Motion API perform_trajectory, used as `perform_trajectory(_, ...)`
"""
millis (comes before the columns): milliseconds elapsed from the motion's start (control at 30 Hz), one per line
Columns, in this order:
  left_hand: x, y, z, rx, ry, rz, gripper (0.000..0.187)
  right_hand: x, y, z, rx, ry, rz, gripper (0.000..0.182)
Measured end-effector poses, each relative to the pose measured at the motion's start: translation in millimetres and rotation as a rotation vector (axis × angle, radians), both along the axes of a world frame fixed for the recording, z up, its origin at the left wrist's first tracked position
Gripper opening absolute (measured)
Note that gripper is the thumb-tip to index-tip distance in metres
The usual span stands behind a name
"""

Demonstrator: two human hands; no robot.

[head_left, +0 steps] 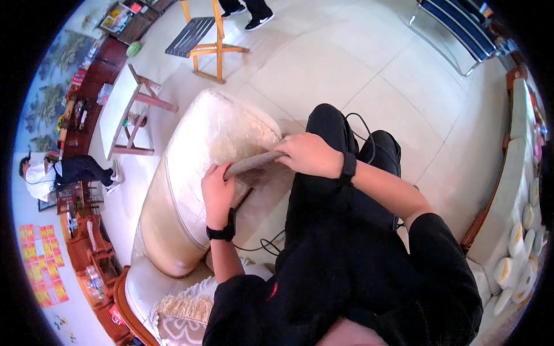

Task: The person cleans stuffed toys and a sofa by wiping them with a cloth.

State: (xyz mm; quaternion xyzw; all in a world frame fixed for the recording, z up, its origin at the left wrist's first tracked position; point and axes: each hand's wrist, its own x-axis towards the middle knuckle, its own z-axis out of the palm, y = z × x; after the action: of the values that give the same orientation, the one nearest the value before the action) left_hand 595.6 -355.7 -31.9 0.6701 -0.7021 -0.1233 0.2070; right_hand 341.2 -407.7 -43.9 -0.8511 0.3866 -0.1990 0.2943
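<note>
A grey-brown strip, perhaps a rolled or folded cloth (254, 164), stretches between my two hands. My left hand (217, 190) is closed around its left end. Fingers of my right hand (307, 154) grip the other end, slightly farther out and above my thigh. Beneath the strip is a large cream padded piece with a shiny cover (205, 135), like a sofa arm or ottoman. A dark thin stick-like thing (244, 198) shows beside my left wrist; what it belongs to is hidden. Each wrist wears a black band.
A folding wooden chair (202, 43) and a white-topped low table (120, 112) stand ahead. A seated person (63, 173) is at left, and another person's legs (254, 14) show at the top. Black cables (266, 244) run near my legs. A cushioned sofa (508, 230) lines the right.
</note>
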Motion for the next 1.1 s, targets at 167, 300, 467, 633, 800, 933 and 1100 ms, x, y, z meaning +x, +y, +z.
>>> perform_trajectory(167,10.4,-27.0,15.7,-0.306,-0.179,0.099,0.053,23.1,-36.5,11.4,-0.339,0.014,-0.149,0.024)
perform_trajectory(300,11.0,-38.8,70.6,-0.729,-0.289,0.287,0.063,44.1,-56.0,79.8,-0.686,-0.266,-0.231,0.029)
perform_trajectory(467,20.2,-30.1,62.8,-0.687,-0.197,0.205,0.06,55.9,-61.3,62.2,-0.706,-0.323,-0.238,0.035)
perform_trajectory(633,41.5,8.0,-38.7,-0.075,-0.32,0.01,0.046,46.2,-39.4,-38.9,-0.467,-0.154,-0.033,0.034)
perform_trajectory(800,28.2,36.2,-38.7,-0.044,-0.232,0.093,0.049,29.7,-16.8,-47.4,-0.309,-0.162,0.011,0.021)
perform_trajectory(933,24.0,36.1,-26.7,-0.045,-0.178,0.008,0.045,17.5,-28.7,-22.8,-0.228,-0.056,0.035,0.021)
perform_trajectory(1100,12.0,25.8,1.0,-0.146,-0.104,0.069,0.058,12.3,-52.0,6.7,-0.115,-0.136,0.148,0.021)
